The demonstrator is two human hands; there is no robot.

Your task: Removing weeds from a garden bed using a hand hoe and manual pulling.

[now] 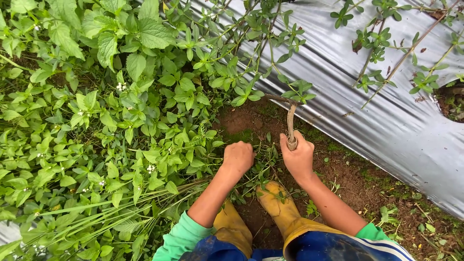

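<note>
My right hand [298,155] grips the handle of a small curved sickle [290,121]; its rusty blade hooks left into the stems at the edge of the weeds. My left hand [237,157] is closed around a bunch of green weed stems low at the ground, just left of the sickle. Dense leafy weeds with tiny white flowers [111,121] fill the left half of the view. A patch of bare brown soil [241,121] lies between the weeds and my hands.
Silver plastic mulch sheeting [386,111] slopes across the right side, with thin trailing stems on it and a planting hole [452,101] at the far right. My yellow rubber boots [278,203] stand on the soil below my hands.
</note>
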